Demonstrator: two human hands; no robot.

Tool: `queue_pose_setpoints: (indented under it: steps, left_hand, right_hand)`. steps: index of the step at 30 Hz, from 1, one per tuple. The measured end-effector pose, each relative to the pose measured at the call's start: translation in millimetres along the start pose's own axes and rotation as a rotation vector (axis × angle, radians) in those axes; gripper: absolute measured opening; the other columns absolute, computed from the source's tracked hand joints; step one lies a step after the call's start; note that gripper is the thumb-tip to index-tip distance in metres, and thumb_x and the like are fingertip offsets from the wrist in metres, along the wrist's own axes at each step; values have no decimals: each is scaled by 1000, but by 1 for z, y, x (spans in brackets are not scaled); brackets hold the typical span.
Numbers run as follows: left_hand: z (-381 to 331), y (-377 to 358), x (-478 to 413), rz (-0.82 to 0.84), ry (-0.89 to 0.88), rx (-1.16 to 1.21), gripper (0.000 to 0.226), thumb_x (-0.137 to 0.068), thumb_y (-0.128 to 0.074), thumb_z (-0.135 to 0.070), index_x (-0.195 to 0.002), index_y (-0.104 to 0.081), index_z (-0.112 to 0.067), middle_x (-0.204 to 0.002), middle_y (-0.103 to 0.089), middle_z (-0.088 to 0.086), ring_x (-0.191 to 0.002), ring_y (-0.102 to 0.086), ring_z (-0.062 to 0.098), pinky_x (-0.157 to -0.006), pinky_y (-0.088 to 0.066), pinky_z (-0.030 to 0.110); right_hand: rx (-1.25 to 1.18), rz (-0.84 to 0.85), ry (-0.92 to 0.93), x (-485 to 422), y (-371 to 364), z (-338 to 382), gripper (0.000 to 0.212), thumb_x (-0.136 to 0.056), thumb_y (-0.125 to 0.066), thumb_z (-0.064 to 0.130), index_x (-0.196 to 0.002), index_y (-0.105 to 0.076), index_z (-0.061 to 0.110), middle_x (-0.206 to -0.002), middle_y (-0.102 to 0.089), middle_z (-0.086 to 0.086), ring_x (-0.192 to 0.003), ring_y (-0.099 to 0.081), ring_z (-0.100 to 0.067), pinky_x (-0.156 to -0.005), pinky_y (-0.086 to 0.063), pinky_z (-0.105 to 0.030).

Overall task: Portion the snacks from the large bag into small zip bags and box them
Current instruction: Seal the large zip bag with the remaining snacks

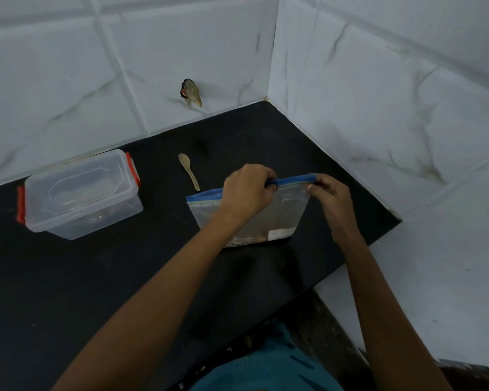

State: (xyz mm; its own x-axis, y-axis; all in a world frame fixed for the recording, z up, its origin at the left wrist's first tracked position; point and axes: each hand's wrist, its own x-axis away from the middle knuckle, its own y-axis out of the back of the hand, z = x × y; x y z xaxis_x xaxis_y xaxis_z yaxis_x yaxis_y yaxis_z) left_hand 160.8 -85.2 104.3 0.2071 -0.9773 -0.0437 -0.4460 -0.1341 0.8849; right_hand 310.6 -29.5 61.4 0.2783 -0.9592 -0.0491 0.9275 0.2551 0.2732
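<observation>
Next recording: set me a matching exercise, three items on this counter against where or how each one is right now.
Things:
1. zip bag
2. wooden spoon
3. clear box

States:
A. lies loose on the black counter, untouched
B. lid on, red clips, far left near the wall
C. blue top edge pinched by the left hand and the right hand

Pairs: 1-C, 2-A, 3-B

- The left forearm [181, 292] and right forearm [370, 292] are bare along all of their visible length.
- The left hand [247, 190] and right hand [332, 201] are uncovered. A short, pale nail shows on one right fingertip.
- A teal garment [268, 368] covers the body at the lower edge. Its cloth is finely ribbed and flecked with darker short dashes.
</observation>
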Motion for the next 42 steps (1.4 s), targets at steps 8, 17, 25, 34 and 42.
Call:
queue_pose_setpoints:
  steps: [8,17,25,34,42]
  left_hand:
    - [1,-1,-1,53,-74,-9,23,-92,-53,-19,-112,-63,-13,-109,-61,4,-98,-57,16,-87,-45,29]
    - [19,10,11,44,-23,-37,35,-89,-58,-24,-124,-55,-21,-120,-58,0,-108,-55,14,-85,-43,27]
    - [20,11,11,-20,53,10,17,-89,-58,-22,-104,-65,-16,-103,-64,0,-91,-59,12,-77,-47,25]
    - [28,15,18,24,11,28,35,-84,-65,-25,-118,-60,-19,-116,-60,-1,-105,-57,14,-89,-49,32]
    - [42,21,23,-28,90,66,10,-87,-62,-19,-96,-66,-17,-100,-64,-1,-84,-54,7,-72,-44,24]
  right_hand:
    - [485,40,414,-11,-5,1,26,-72,-74,5,-96,-67,1,-94,-65,-10,-87,-55,-17,-75,-37,-12]
    - [558,52,345,-10,-11,9,21,-75,-69,-1,-96,-66,-4,-95,-65,-15,-86,-51,-13,-73,-36,-10]
    - [798,79,412,-8,-11,24,37,-76,-70,22,-112,-62,22,-111,-61,2,-110,-50,-21,-101,-29,-44]
    - [868,185,419,-8,-29,35,17,-85,-61,12,-101,-66,12,-99,-65,-3,-95,-53,-15,-87,-17,-24]
    - [824,298,311,-13,-30,40,19,-80,-66,11,-99,-65,15,-94,-55,7,-93,-52,-10,-102,-36,-42]
